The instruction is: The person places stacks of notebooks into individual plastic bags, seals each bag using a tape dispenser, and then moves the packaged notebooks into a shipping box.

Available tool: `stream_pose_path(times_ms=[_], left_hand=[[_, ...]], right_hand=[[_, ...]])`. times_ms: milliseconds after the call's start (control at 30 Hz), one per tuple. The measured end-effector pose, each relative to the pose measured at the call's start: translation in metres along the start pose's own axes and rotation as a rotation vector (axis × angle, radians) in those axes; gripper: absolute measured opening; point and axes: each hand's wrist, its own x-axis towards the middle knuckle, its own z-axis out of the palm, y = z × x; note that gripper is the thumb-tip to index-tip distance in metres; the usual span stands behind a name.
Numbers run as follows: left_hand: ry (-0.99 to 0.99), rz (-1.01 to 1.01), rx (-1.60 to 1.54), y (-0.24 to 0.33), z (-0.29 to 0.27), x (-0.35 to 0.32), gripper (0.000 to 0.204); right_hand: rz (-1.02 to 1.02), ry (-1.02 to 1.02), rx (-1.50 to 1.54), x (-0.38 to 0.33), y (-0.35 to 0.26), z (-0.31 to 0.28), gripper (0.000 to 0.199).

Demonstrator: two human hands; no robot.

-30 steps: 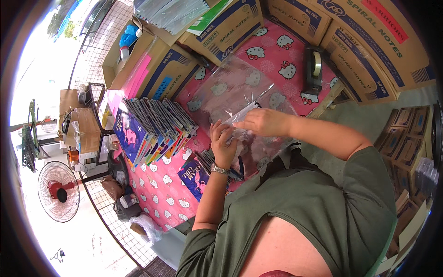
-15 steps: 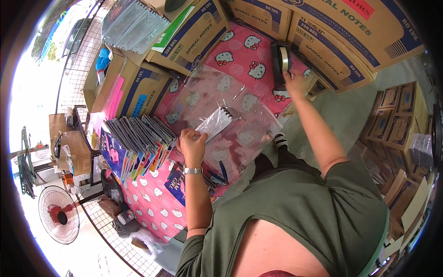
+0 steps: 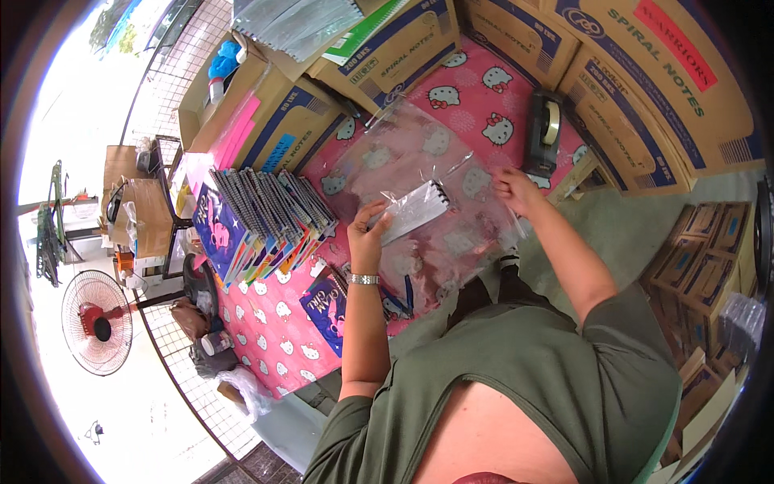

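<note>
My left hand (image 3: 368,231) is closed on the near left end of a small white spiral notepad (image 3: 421,210), which appears wrapped in clear plastic. Under it a large clear plastic sheet (image 3: 472,242) spreads over the pink tablecloth (image 3: 270,339). My right hand (image 3: 518,192), thumb and fingers pinched together, is over the sheet's right edge. Whatever those fingers hold is too small to make out. Just beyond that hand stands a black tape dispenser (image 3: 542,143) with a roll of tape in it, apart from the fingers.
Left of my left hand stand rows of spiral notebooks (image 3: 274,214). A dark blue notebook (image 3: 325,310) and a blue-handled tool (image 3: 406,297) lie nearer me. Cardboard boxes (image 3: 617,133) wall the table's far side. A fan (image 3: 101,327) is at far left; more boxes (image 3: 701,258) are stacked right.
My right hand has come away from the tape dispenser, back toward the notepad and plastic sheet. My left hand still grips the notepad. The whole view has shifted, with the table now farther right.
</note>
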Motion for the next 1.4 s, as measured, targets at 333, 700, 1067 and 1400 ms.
stream_pose_path(times_ms=[333,700,1067,1400], left_hand=[[0.013,-0.076,-0.072,-0.005,0.006,0.002,0.018],[-0.004,-0.504,-0.837,-0.125,0.035,-0.105,0.028],[0.056,-0.048,-0.375,-0.01,0.007,-0.075,0.066],[0.012,0.023,0.094,0.056,0.003,-0.025,0.046]], right_hand=[[0.49,-0.775,-2.183,0.116,-0.003,0.231,0.072],[-0.81,-0.969,-2.207,-0.044,0.054,0.253,0.081],[-0.624,-0.564,-1.844,-0.066,-0.02,0.131,0.094],[-0.859,-0.427,-1.344,-0.076,-0.041,0.211,0.035]])
